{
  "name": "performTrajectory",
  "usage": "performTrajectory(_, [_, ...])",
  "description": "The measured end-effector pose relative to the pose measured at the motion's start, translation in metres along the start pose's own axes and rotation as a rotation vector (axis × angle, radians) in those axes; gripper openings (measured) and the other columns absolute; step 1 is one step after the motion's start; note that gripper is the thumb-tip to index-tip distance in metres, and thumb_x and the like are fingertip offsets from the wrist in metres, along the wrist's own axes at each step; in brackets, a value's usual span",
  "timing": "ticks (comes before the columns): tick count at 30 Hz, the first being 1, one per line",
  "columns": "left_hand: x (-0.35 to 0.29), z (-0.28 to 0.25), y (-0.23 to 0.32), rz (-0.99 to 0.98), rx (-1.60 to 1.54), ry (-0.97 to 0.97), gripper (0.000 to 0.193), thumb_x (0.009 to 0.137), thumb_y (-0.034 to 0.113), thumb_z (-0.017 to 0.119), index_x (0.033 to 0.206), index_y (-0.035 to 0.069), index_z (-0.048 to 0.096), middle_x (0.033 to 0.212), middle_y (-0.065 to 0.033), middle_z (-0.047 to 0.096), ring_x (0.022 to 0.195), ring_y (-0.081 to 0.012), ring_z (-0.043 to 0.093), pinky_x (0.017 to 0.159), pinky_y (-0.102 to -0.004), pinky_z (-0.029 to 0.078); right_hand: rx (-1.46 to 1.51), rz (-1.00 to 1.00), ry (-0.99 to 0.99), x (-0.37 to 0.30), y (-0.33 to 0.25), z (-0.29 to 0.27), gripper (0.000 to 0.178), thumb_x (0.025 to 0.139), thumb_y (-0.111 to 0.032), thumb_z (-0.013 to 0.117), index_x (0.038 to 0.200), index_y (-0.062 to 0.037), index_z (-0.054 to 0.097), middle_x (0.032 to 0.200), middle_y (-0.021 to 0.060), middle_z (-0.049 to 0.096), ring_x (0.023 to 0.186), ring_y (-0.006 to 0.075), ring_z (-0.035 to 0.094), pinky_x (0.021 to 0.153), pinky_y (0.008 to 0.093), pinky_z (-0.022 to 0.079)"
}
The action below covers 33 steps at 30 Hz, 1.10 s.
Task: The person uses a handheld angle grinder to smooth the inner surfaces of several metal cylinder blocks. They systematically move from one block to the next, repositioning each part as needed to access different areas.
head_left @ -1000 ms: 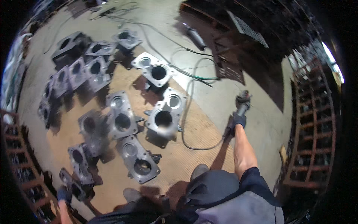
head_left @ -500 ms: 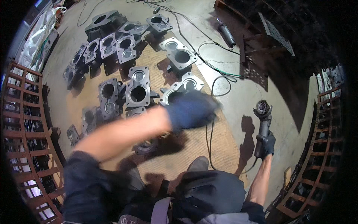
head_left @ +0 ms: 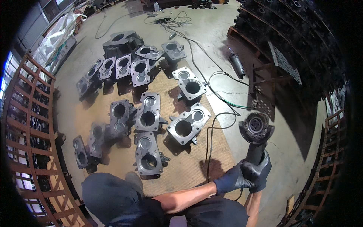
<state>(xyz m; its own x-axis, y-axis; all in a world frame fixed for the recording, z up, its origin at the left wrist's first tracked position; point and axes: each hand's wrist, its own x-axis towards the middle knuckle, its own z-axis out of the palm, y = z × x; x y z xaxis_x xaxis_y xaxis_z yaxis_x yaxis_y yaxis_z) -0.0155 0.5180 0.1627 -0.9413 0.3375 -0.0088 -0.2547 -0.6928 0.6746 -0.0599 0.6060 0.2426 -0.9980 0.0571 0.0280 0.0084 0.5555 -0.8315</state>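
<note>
Head view: a rusty brown metal lattice rack (head_left: 34, 152) stands at the far left. Next, grey cast-metal housings with round bores (head_left: 150, 108) are spread over a tan mat (head_left: 189, 166). Right of them, the dark-gloved left hand (head_left: 235, 176) lies against the other glove, its fingers bent; whether they grasp anything cannot be told. A dark angle grinder (head_left: 255, 150) with a round wire wheel (head_left: 256, 126) is held upright-looking above the pale concrete floor (head_left: 289, 151), the black-gloved right hand's (head_left: 261, 170) fingers wrapped around its body. A second rusty lattice rack (head_left: 320, 162) stands farthest right.
</note>
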Motion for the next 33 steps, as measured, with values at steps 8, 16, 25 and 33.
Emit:
performTrajectory(8, [0.011, -0.015, 0.084, 0.025, 0.021, 0.105, 0.052, 0.082, 0.01, 0.077, 0.126, -0.001, 0.053, 0.116, -0.0088, 0.065, 0.103, -0.0144, 0.06, 0.093, -0.0329, 0.051, 0.853, 0.044, -0.33, 0.03, -0.02, 0.023, 0.053, 0.094, -0.045, 0.061, 0.125, -0.0027, 0.058, 0.113, 0.0131, 0.067, 0.104, 0.0215, 0.063, 0.095, 0.0387, 0.05])
performTrajectory(16, [-0.011, 0.007, 0.173, 0.435, 0.251, 0.078, 0.03, 0.082, 0.014, 0.07, 0.106, -0.001, 0.059, 0.091, -0.0027, 0.064, 0.081, -0.0123, 0.057, 0.077, -0.0319, 0.05, 0.852, 0.244, -0.215, 0.016, -0.039, 0.072, 0.054, 0.098, -0.052, 0.051, 0.118, -0.0036, 0.063, 0.109, 0.0115, 0.068, 0.101, 0.0232, 0.064, 0.092, 0.0385, 0.05])
performTrajectory(25, [0.007, -0.032, 0.245, 0.236, -0.001, -0.207, 0.028, 0.082, 0.018, 0.071, 0.1, 0.0, 0.06, 0.072, -0.0027, 0.063, 0.068, -0.011, 0.058, 0.067, -0.0303, 0.051, 0.472, 0.214, -0.431, 0.017, -0.093, 0.125, 0.054, 0.098, -0.052, 0.05, 0.112, -0.0028, 0.066, 0.104, 0.0105, 0.069, 0.096, 0.0223, 0.064, 0.089, 0.0375, 0.05])
performTrajectory(33, [0.002, -0.064, 0.219, 0.388, -0.226, -0.054, 0.028, 0.074, 0.004, 0.071, 0.099, 0.004, 0.059, 0.08, -0.0008, 0.06, 0.071, -0.0114, 0.057, 0.068, -0.0284, 0.051, 0.126, 0.171, -0.682, 0.103, -0.187, 0.1, 0.054, 0.099, -0.052, 0.049, 0.107, -0.0021, 0.068, 0.099, 0.0096, 0.069, 0.092, 0.0214, 0.064, 0.086, 0.0366, 0.05])
